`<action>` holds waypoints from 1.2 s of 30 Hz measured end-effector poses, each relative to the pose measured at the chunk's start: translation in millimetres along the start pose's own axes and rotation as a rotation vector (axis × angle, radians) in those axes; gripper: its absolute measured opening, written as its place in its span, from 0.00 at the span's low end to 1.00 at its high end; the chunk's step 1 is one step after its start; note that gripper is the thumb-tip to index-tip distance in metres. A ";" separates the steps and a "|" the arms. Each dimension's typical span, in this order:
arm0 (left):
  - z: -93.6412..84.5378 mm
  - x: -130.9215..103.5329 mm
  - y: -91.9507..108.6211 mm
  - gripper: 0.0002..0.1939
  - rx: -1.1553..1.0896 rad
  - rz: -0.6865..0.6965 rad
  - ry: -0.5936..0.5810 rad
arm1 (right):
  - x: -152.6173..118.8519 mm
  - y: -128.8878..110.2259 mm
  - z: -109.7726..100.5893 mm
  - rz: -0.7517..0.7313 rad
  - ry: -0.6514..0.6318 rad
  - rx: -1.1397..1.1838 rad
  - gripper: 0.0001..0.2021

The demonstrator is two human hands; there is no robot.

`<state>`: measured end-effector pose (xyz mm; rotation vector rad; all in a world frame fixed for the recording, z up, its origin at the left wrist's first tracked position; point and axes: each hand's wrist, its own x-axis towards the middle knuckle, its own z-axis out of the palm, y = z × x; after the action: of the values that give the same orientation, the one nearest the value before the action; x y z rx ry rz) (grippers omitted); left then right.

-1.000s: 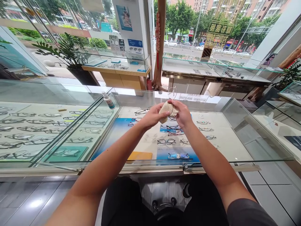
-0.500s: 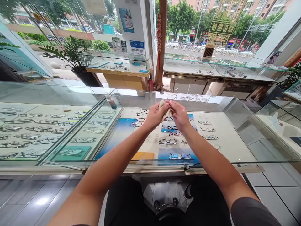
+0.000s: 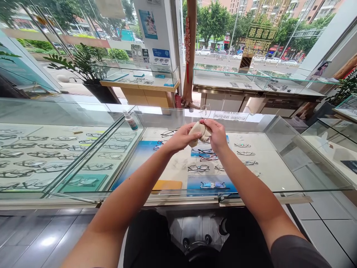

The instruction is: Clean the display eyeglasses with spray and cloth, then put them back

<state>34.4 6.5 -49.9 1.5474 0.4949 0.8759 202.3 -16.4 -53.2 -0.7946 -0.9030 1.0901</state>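
Observation:
Above the glass showcase, my left hand [image 3: 182,139] is closed on a pale cream cloth [image 3: 196,133], its thumb pressed on top. My right hand [image 3: 216,134] pinches a thin-rimmed pair of glasses [image 3: 206,111], one lens of which stands up above the fingers. The cloth lies against the lower part of the glasses between both hands. Below them, under the glass, rows of eyeglasses [image 3: 198,168] rest on white and blue panels.
A white spray bottle [image 3: 131,121] stands on the glass top, left of my hands. An orange case [image 3: 167,185] is inside the showcase [image 3: 267,191]. Further back are other display cases, a wooden post [image 3: 190,52] and a potted plant [image 3: 96,83].
My left hand has shifted slightly left and down, with more of the cloth showing. My right hand has moved slightly right, and the glasses have turned a little.

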 end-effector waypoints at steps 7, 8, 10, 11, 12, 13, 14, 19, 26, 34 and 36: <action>13.2 3.2 -5.7 0.30 -0.029 0.000 0.121 | -4.9 0.3 5.6 0.018 -0.027 0.010 0.12; 15.1 3.9 -7.1 0.29 -0.029 0.019 0.154 | -5.2 0.6 6.0 0.016 -0.033 0.008 0.12; 18.4 4.9 -9.8 0.29 -0.019 0.046 0.217 | -5.1 1.8 6.4 0.007 -0.051 -0.007 0.13; 19.6 5.2 -11.0 0.29 -0.012 0.054 0.247 | -4.8 2.8 6.6 -0.003 -0.063 -0.015 0.13; 20.4 5.4 -12.2 0.29 -0.004 0.059 0.275 | -4.4 3.8 6.6 -0.017 -0.076 -0.022 0.13; 20.9 5.6 -13.3 0.29 0.005 0.062 0.300 | -3.9 4.8 6.5 -0.032 -0.088 -0.026 0.13; 21.1 5.8 -14.3 0.29 0.012 0.065 0.322 | -3.3 5.8 6.3 -0.048 -0.096 -0.031 0.12; 17.2 7.8 -19.4 0.32 0.027 0.064 0.312 | 0.6 7.1 2.4 -0.055 -0.065 -0.070 0.11; 6.6 4.3 -16.1 0.31 -0.086 -0.013 0.100 | 7.4 6.4 -4.3 0.078 0.019 0.019 0.11; 11.1 2.3 -11.5 0.30 -0.079 -0.041 0.057 | 6.6 7.7 -3.6 0.078 0.053 0.009 0.11; 15.9 4.0 -15.5 0.30 -0.067 -0.020 0.122 | 2.8 7.8 -1.6 0.066 0.027 -0.009 0.12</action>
<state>51.7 2.0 -63.7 1.4322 0.5623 0.9661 201.3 -11.7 -60.2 -0.8502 -0.8646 1.1305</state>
